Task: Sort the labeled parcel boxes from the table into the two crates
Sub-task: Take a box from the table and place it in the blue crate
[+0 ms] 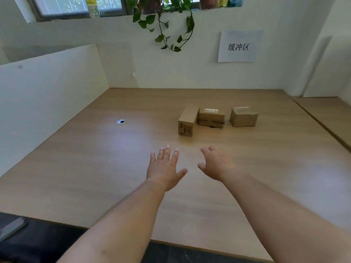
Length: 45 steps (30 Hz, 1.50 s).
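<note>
Three brown cardboard parcel boxes stand on the wooden table [95,168]. A long narrow box [187,121] lies end-on towards me, touching a wider box [210,117] with a white label on top. A third box [243,116] sits apart to the right, a white label on its top. My left hand [165,168] is stretched out over the table with straight, spread fingers, holding nothing. My right hand [216,163] reaches forward beside it, fingers loosely bent and empty. Both hands are short of the boxes. No crates are in view.
A white partition [47,95] walls the table's left side. A round cable hole [121,121] sits in the table at left. On the back wall hangs a paper sign [239,46] and a trailing plant [167,25]. A second tabletop [330,118] adjoins at right.
</note>
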### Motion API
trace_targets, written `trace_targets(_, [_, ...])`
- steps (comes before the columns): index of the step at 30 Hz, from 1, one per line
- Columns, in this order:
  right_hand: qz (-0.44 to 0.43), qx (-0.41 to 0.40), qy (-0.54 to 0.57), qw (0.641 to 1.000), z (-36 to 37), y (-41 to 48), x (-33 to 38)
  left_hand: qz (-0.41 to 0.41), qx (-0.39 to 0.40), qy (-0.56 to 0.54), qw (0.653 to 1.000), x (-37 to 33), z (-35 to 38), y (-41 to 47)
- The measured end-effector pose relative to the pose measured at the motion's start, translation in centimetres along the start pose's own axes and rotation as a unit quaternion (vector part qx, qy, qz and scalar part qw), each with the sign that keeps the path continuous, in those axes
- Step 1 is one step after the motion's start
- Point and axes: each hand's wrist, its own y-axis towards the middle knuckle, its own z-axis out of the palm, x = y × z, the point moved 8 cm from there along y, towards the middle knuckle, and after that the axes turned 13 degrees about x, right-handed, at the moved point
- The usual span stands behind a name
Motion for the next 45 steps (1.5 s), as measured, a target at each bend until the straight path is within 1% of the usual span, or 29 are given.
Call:
trace_targets(9, [0.044,0.019,0.011,0.999,-0.7,5.0,-4.5,0.04,0.006,0.008,0.999,-2.1,-1.6,7.3])
trace_targets(19, [0.08,0.052,0.023,0.995,-1.4,15.5,-8.0,0.058,0.013,-0.018,0.998,-0.8,-4.0,18.8])
trace_targets(23, [0.086,0.063,0.033,0.994,-1.4,20.0,-8.7,0.061,0.022,-0.051,0.997,0.5,-4.7,23.5])
trace_targets(30, [0.096,0.085,0.059,0.99,-1.2,27.7,-9.0,0.054,0.031,-0.165,0.984,3.0,-6.2,32.0])
trace_targets(34, [0.109,0.095,0.093,0.985,-0.9,31.6,-9.1,0.046,0.035,-0.213,0.975,3.3,-6.4,36.0])
trace_targets(38, [0.12,0.091,0.163,0.975,-0.9,34.7,-9.0,0.044,0.056,-0.28,0.957,2.7,-5.8,39.1])
trace_targets(41, [0.127,0.107,0.229,0.959,-0.6,35.8,-8.5,0.031,0.083,-0.33,0.94,2.5,-4.5,40.0])
trace_targets(45, [0.134,0.1,0.337,0.927,-0.3,35.7,-7.6,0.0,0.064,-0.373,0.926,2.8,-3.9,39.2])
